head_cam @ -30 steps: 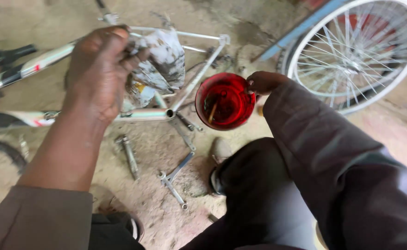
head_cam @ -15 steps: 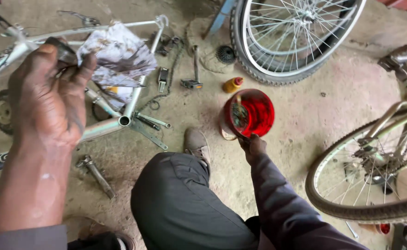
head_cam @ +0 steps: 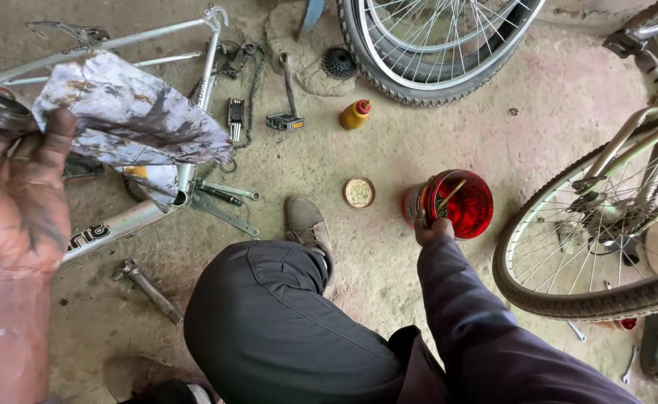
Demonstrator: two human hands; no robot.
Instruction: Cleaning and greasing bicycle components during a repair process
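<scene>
We are in a bicycle repair workshop, working on a bare, stained concrete floor (head_cam: 418, 150). A stripped silver bicycle frame (head_cam: 119, 45) lies to one side, a loose spoked wheel (head_cam: 433, 45) leans at the top, and another bicycle's wheel (head_cam: 591, 247) stands at the right. Scattered between them are a pedal on its crank arm (head_cam: 288, 97), a sprocket cassette (head_cam: 338, 63), a chain (head_cam: 254, 90), a wrench (head_cam: 148, 288), a small yellow oil bottle (head_cam: 355, 114) and an open red tin (head_cam: 452, 204).

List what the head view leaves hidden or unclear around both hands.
- Right hand: mostly behind its sleeve; its hold on the red tin is unclear.
- Tin contents: too dark and small to identify.
- Left hand: a dirty rag covers whatever the fingers hold.
- Bicycle frame: partly behind rag.
</scene>
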